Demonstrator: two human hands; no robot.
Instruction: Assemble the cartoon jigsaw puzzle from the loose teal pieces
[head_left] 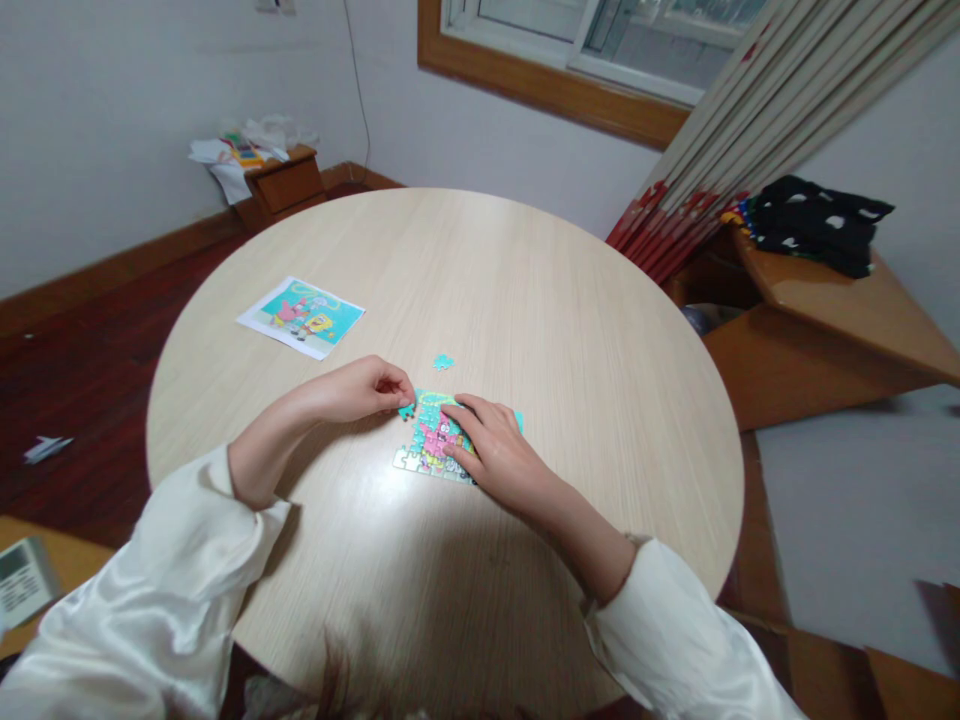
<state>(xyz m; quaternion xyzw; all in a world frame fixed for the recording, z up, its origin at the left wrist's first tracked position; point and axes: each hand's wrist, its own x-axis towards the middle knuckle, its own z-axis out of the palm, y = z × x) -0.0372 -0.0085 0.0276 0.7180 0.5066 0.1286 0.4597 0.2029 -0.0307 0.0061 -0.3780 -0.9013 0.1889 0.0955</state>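
Observation:
A partly joined jigsaw puzzle (pixel 431 440) with turquoise, pink and yellow cartoon parts lies on the round table, its left edge uneven. My left hand (pixel 367 388) pinches a small turquoise puzzle piece (pixel 406 411) at the puzzle's upper left edge; whether the piece touches its neighbours I cannot tell. Flat across the puzzle's right part rests my right hand (pixel 495 440), fingers spread, hiding much of the picture there. One loose turquoise piece (pixel 444 362) lies just beyond the puzzle's top edge.
A printed cartoon picture sheet (pixel 319 318) lies on the pale round table (pixel 510 270), to the left. Behind stand a small wooden cabinet (pixel 289 183) and a window. At right, a wooden cabinet (pixel 840 310) bears black patterned cloth (pixel 817 225) beside a curtain (pixel 720 130).

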